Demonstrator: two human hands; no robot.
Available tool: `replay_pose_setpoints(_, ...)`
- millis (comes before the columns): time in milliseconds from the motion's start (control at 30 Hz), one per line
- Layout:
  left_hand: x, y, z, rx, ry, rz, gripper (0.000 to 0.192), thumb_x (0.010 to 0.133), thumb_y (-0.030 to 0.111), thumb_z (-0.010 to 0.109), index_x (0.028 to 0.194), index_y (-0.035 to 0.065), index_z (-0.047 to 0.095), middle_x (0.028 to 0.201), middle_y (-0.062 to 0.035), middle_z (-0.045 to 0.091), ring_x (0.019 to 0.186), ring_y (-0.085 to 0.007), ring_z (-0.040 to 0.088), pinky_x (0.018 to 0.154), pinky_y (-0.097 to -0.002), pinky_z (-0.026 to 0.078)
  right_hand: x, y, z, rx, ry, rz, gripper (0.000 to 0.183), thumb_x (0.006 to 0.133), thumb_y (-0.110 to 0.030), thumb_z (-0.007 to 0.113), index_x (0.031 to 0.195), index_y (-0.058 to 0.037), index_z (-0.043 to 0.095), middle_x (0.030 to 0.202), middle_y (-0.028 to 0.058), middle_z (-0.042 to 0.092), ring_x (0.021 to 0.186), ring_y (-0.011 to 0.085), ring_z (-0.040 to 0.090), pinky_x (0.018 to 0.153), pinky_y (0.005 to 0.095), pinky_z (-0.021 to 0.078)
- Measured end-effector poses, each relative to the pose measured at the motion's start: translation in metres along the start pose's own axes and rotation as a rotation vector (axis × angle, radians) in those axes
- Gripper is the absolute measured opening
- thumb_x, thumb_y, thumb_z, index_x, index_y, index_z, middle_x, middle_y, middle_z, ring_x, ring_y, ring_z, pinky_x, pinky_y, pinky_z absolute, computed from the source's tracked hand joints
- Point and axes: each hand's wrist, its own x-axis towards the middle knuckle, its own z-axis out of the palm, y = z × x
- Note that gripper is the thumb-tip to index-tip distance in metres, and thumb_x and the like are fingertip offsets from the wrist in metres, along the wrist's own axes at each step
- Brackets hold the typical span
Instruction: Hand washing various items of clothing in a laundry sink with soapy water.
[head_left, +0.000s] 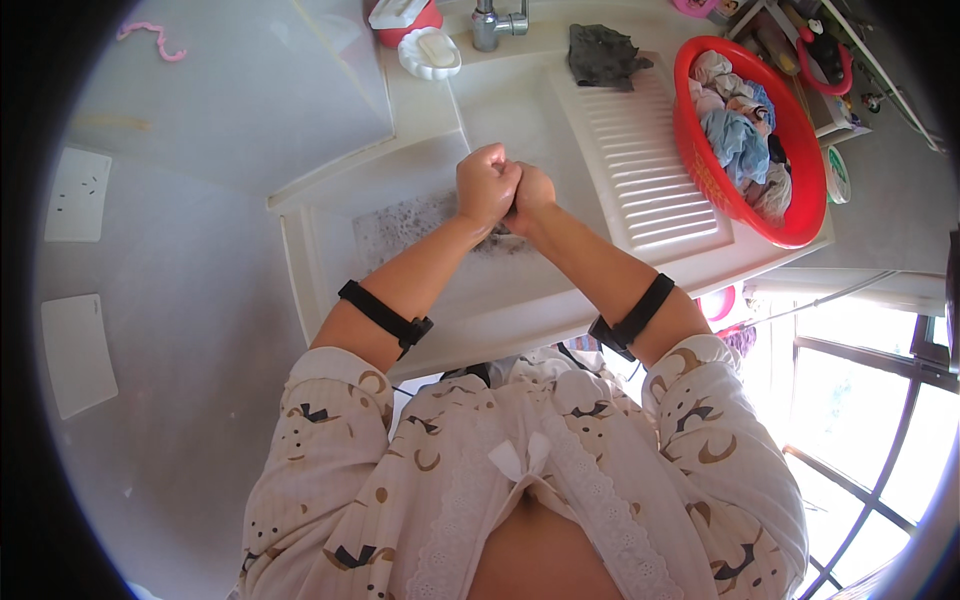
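Note:
My left hand (486, 184) and my right hand (534, 196) are pressed together, fingers curled tight, above the basin of a white laundry sink (420, 161). Both look wet. A bit of dark cloth (513, 211) shows between the palms; most of it is hidden by the fingers. Under the hands and to their left lies greyish, sudsy water (405, 221). The ribbed washboard (637, 165) built into the sink is to the right of my hands. A crumpled dark grey cloth (604, 56) lies at the washboard's far end.
A red plastic basin (806, 202) full of clothes (739, 142) leans at the sink's right side. At the back stand a metal faucet (487, 28) and a white soap dish (416, 66) with a soap bar (436, 48). A tiled wall (202, 247) borders the left.

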Motion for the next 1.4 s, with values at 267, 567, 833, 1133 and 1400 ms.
replay_pose_setpoints(267,0.005,-0.014,-0.018,-0.203,-0.174,-0.337,0.027,0.084,0.032,0.050,0.098,0.0099,0.043,0.087,-0.0042,0.047,0.081,-0.0121,0.044,0.067,-0.0285,0.038,-0.023,-0.013,-0.010,-0.145,-0.163,0.038,0.028,0.087,-0.029,0.044,0.106,-0.0100,0.049,0.103,0.0089,0.054,0.093,0.0243,0.053,0.072,0.0434,0.0467)
replay_pose_setpoints(567,0.023,0.011,-0.027,-0.294,-0.424,-0.482,0.033,0.083,0.033,0.049,0.107,0.0107,0.042,0.087,-0.0014,0.047,0.081,-0.0106,0.041,0.067,-0.0281,0.034,-0.079,-0.157,-0.032,0.198,-0.196,-0.567,0.040,0.086,-0.038,0.041,0.113,-0.0088,0.047,0.113,0.0116,0.051,0.101,0.0288,0.052,0.078,0.0476,0.0463)
replay_pose_setpoints(833,0.022,-0.005,-0.015,-0.225,-0.530,-0.495,0.027,0.084,0.027,0.051,0.106,0.0131,0.044,0.092,0.0014,0.051,0.084,-0.0092,0.046,0.068,-0.0261,0.034,-0.113,-0.211,-0.051,0.459,-0.108,-0.543,0.064,0.085,-0.047,0.042,0.132,-0.0073,0.024,0.123,0.0229,0.041,0.107,0.0431,0.046,0.087,0.0474,0.0413)
replay_pose_setpoints(1133,0.020,-0.028,-0.060,-0.028,-0.554,-0.534,0.026,0.080,0.019,0.052,0.101,0.0048,0.049,0.082,-0.0023,0.053,0.075,-0.0119,0.048,0.069,-0.0256,0.039,-0.045,-0.132,-0.026,-0.509,-0.232,-0.435,0.032,0.083,-0.027,0.051,0.101,-0.0014,0.048,0.092,0.0157,0.059,0.081,0.0217,0.058,0.070,0.0306,0.0459)
replay_pose_setpoints(1400,-0.017,-0.104,-0.129,0.575,-0.720,-0.570,0.033,0.074,0.020,0.058,0.103,0.0048,0.054,0.096,-0.0109,0.060,0.084,-0.0229,0.057,0.072,-0.0334,0.045,0.018,-0.001,0.024,-1.842,-0.524,-0.063,0.040,0.078,-0.026,0.059,0.109,-0.0021,0.052,0.100,0.0101,0.058,0.088,0.0210,0.056,0.075,0.0302,0.0453)
